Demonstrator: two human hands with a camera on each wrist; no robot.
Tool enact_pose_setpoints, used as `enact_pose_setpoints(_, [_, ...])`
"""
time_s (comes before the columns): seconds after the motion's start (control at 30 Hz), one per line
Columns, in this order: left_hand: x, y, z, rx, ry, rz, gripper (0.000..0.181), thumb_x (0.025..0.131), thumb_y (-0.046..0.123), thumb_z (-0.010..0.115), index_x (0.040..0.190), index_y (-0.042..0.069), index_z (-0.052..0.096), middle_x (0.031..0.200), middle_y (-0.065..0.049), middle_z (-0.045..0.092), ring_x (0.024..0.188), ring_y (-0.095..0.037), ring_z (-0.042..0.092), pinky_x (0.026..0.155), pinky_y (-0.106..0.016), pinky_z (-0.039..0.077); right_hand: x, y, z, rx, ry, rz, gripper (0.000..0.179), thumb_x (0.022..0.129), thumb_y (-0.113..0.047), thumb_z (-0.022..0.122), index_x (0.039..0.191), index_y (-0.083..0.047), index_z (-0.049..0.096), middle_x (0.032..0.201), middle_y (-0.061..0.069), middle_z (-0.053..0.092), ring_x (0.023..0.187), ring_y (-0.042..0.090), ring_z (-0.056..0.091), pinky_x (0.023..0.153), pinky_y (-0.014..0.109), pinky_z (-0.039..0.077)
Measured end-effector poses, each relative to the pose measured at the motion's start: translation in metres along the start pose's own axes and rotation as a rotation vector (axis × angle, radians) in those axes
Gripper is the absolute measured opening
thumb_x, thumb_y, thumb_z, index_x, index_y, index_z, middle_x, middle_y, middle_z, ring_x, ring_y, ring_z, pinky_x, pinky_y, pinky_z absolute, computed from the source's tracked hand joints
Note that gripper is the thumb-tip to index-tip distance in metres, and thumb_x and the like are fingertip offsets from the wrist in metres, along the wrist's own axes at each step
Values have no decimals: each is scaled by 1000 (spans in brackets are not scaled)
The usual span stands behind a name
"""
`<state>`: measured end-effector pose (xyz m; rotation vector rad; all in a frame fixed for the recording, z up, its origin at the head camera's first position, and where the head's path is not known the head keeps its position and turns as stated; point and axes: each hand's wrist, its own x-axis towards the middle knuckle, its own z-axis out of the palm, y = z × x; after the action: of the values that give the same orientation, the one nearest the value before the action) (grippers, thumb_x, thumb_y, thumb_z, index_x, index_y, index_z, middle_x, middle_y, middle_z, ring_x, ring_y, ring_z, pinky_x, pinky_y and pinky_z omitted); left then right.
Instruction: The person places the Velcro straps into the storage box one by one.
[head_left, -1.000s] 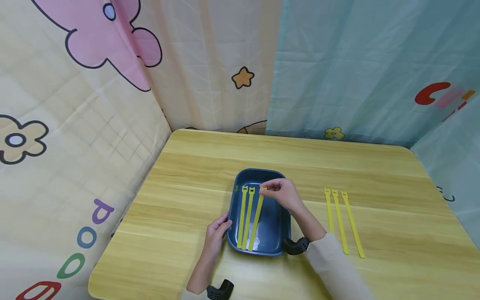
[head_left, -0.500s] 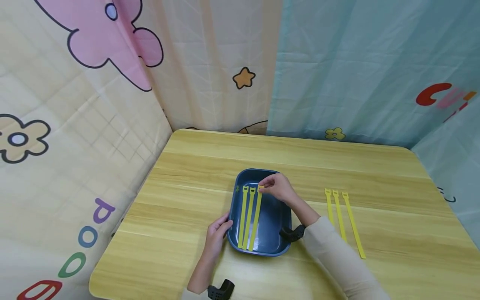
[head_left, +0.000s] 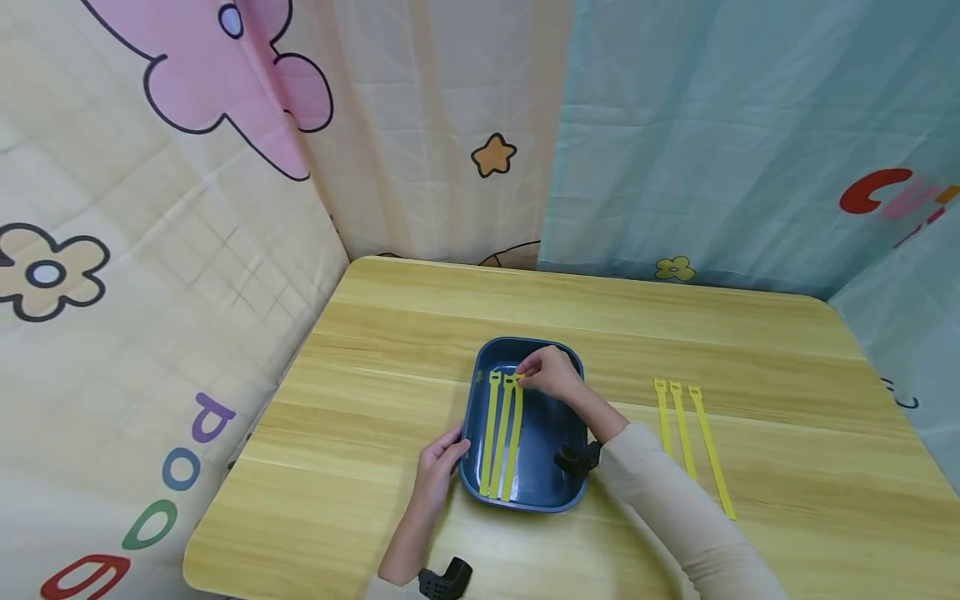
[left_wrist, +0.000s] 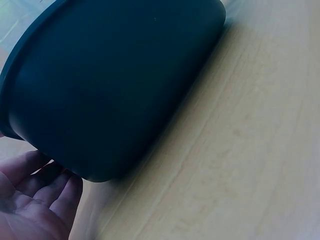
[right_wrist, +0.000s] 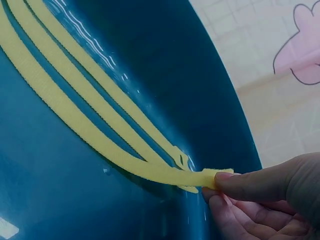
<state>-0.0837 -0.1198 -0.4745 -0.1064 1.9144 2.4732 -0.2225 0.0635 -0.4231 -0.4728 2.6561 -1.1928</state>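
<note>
Pinching yellow strap (head_left: pixel 513 440) by its head end: R hand (head_left: pixel 550 372) working inside blue tray (head_left: pixel 546 446)

R hand's grip is closing tight, thumb vs. fingers, w/ only the strap's head btwn them; a bit of the head is poking out past the thumb. Rest of strap is running away from grip, down toward tray's near end, lying along the floor there. L hand (head_left: pixel 437 465) is holding tray at its L side, thumb at rim, fingers vs. outer wall. Tray is sitting on wood-grain bench (head_left: pixel 337 417).

Vs. 0.5 s ago: strap's head end is now lying closer to mid strap (head_left: pixel 502 437), gap up top nearly closing. In R wrist view it's crossing over mid strap near the head end. L hand is keeping same spot on tray; 3 spare straps (head_left: pixel 685 429) are staying put on bench to the R, well apart from tray.

Look: strap is showing long, thin, flat, head wider than body, edges finely toothed. It's bowing in a curve + rising off tray floor near grip. Mid strap and L strap (head_left: pixel 490 433) are matching it in color, running roughly alongside; L strap's head is showing a slot.
</note>
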Motion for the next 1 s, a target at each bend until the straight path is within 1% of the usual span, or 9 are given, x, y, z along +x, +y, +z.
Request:
enact_pose_setpoints(0.13, [0, 0, 1, 3, 1, -1, 41, 81, 11, 50, 118, -7, 43, 123, -16, 41, 113, -21, 36, 89, -27, 33, 1, 2, 1, -19, 13, 18, 11, 67, -8, 69, 76, -3, 67, 68, 1, 60, 64, 12, 53, 56, 25, 45])
enact_pose_setpoints(0.23, [0, -1, 1, 6, 6, 11, 42, 81, 12, 51, 117, -7, 44, 122, -16, 42, 113, -21, 37, 88, -26, 33, 2, 3, 3, -43, 30, 34, 11, 66, -9, 70, 75, -3, 67, 67, 1, 59, 62, 12, 52, 55, 25, 44])
enact_pose_setpoints(0.37, [0, -3, 1, 37, 9, 35, 44, 80, 14, 52, 117, -8, 44, 122, -17, 42, 112, -22, 38, 87, -25, 35, 4, 4, 7, -67, 41, 62, 11, 66, -9, 70, 74, -3, 67, 64, 0, 58, 60, 12, 51, 53, 24, 44])
enact_pose_setpoints(0.47, [-1, -3, 1, 43, 9, 30, 44, 80, 15, 52, 117, -7, 44, 122, -17, 42, 112, -21, 38, 87, -25, 34, 5, 5, 8, -64, 41, 80, 10, 66, -8, 70, 74, -3, 66, 64, 0, 57, 59, 12, 51, 53, 25, 44])
enact_pose_setpoints(0.53, [-1, -1, 1, 27, 5, 20, 45, 80, 14, 53, 118, -7, 43, 122, -16, 42, 113, -21, 37, 88, -26, 33, 5, 5, 9, -59, 42, 89, 9, 66, -7, 69, 74, -3, 66, 63, 0, 57, 58, 12, 50, 52, 25, 43])
enact_pose_setpoints(0.7, [-1, -1, 1, 21, -4, 17, 45, 80, 14, 52, 118, -8, 43, 122, -17, 41, 113, -22, 36, 89, -27, 33, 5, 6, 10, -60, 46, 86, 9, 66, -6, 69, 74, -2, 67, 61, 0, 57, 57, 12, 50, 52, 25, 43])
enact_pose_setpoints(0.87, [0, -2, 1, 44, -4, 31, 44, 81, 14, 51, 118, -9, 42, 122, -18, 42, 112, -23, 37, 88, -25, 34, 6, 6, 10, -79, 57, 82, 10, 66, -6, 70, 74, -2, 67, 63, 1, 58, 57, 12, 51, 52, 24, 44])
enact_pose_setpoints(1.0, [0, -1, 1, 20, 2, 8, 44, 79, 13, 52, 118, -7, 43, 122, -16, 42, 112, -21, 37, 88, -25, 33, 7, 6, 11, -91, 57, 85, 10, 67, -6, 69, 75, -2, 66, 66, 3, 59, 58, 13, 51, 53, 24, 44])
